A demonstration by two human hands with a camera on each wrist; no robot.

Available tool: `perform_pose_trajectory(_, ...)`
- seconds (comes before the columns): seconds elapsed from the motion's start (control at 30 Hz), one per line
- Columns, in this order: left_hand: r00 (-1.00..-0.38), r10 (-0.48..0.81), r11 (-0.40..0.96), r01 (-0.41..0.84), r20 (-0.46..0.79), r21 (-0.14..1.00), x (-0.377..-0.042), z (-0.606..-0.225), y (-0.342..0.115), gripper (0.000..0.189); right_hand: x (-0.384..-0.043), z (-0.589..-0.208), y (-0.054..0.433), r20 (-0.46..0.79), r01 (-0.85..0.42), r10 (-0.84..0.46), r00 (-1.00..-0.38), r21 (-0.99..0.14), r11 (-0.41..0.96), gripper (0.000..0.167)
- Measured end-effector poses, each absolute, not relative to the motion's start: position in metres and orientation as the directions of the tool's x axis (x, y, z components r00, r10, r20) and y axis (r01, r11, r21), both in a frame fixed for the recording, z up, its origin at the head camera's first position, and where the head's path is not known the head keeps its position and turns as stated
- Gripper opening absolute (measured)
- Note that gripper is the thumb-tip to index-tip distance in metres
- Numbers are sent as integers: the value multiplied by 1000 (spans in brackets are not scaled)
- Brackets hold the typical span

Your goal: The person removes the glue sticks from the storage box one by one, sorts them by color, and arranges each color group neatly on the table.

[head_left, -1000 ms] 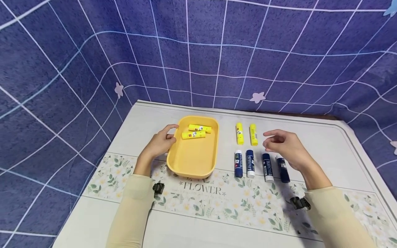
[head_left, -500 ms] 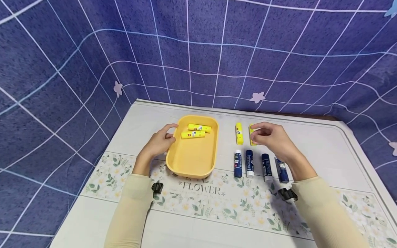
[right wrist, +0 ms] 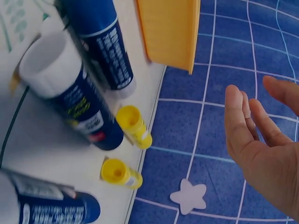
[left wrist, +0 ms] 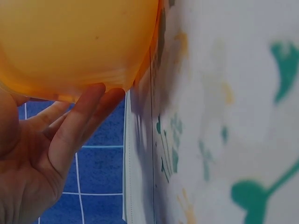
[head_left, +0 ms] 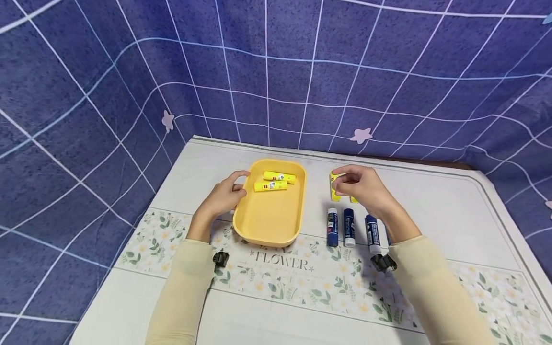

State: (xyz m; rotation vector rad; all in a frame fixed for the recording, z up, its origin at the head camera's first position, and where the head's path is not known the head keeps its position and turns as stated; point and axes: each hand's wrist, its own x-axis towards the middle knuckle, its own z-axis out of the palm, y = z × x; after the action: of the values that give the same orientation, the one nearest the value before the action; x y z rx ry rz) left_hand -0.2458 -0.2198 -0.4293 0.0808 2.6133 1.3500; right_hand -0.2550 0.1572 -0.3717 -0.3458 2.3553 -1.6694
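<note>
My left hand [head_left: 223, 195] is at the left side of the yellow tray [head_left: 269, 220]; in the left wrist view its extended fingers [left wrist: 77, 126] touch the tray's outer wall. Two yellow glue sticks [head_left: 270, 186] lie inside. My right hand [head_left: 362, 189] hovers over two more on the table, partly covering the left one [head_left: 335, 194] and mostly covering the right one [head_left: 354, 199]. Nothing sits between its loosely bent fingers in the right wrist view, where both yellow sticks [right wrist: 133, 126] stay on the table, apart from the hand.
Nearer me lies a row of blue-and-white glue sticks [head_left: 349, 227]; the rightmost is mostly hidden by my right wrist. A white floral cloth [head_left: 276, 321] covers the table. A blue gridded curtain [head_left: 284, 76] hangs behind and along the left.
My right hand has moved left, from beside the yellow glue sticks to over them. My left hand stays at the tray, and the glue sticks have not visibly moved.
</note>
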Motion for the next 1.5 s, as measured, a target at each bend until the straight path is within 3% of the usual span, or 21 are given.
perform_pose_trajectory(1.0,-976,150,568,-44,-155,822,-247,-429,-221,58,-277,-377,85,-93,-1,-386,-918,-972,236,39)
perform_pose_trajectory(1.5,-976,157,575,-32,-148,817,-247,-429,-222,56,-296,-386,60,-59,-34,-466,-883,-981,189,35)
